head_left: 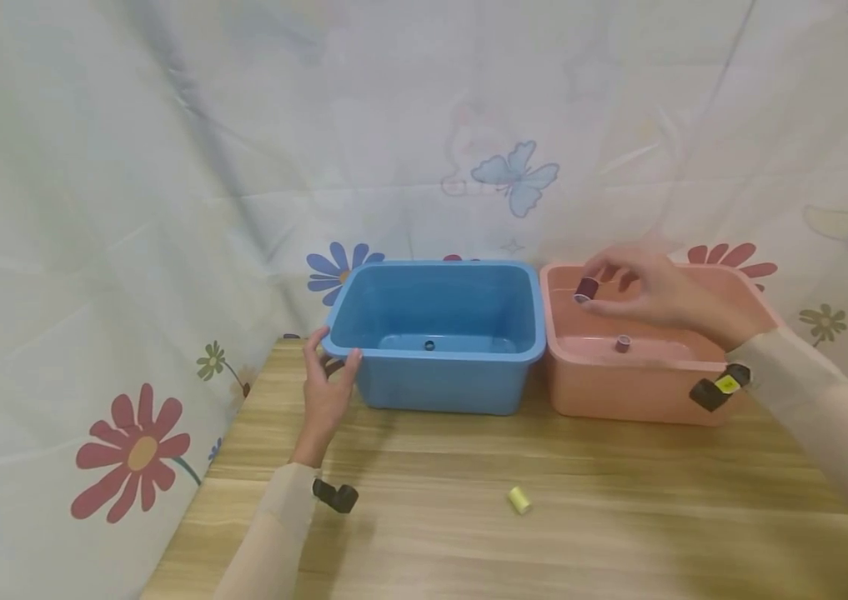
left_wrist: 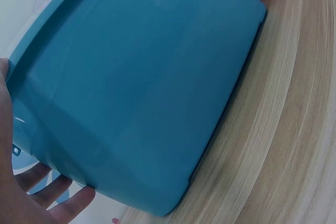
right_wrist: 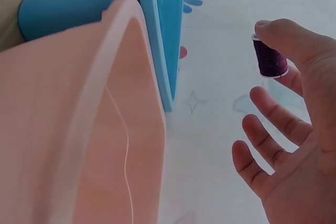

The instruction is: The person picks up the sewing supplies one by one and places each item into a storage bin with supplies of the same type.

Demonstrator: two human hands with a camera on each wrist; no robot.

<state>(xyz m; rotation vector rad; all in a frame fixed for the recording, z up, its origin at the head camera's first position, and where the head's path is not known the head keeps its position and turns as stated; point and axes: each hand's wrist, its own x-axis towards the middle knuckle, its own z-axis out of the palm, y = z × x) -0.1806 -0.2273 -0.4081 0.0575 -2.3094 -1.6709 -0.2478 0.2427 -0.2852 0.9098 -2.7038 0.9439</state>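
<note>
My right hand [head_left: 649, 287] pinches a dark purple thread spool [head_left: 586, 289] between thumb and index finger over the pink bin [head_left: 637, 392]. In the right wrist view the spool [right_wrist: 270, 59] shows its white ends, and the other fingers spread away from it. Inside the pink bin lies another small spool [head_left: 622, 343]. My left hand [head_left: 326, 404] grips the front left corner of the blue bin [head_left: 442, 383], thumb at the front and fingers round the side. A small dark spool [head_left: 429, 345] lies on the blue bin's floor.
A yellow thread spool [head_left: 519, 500] lies on the wooden table [head_left: 408, 517] in front of the bins. The two bins stand side by side, rims close together. A patterned curtain [head_left: 408, 125] hangs behind them. A pale thread [right_wrist: 126, 156] runs along the pink bin's inner wall.
</note>
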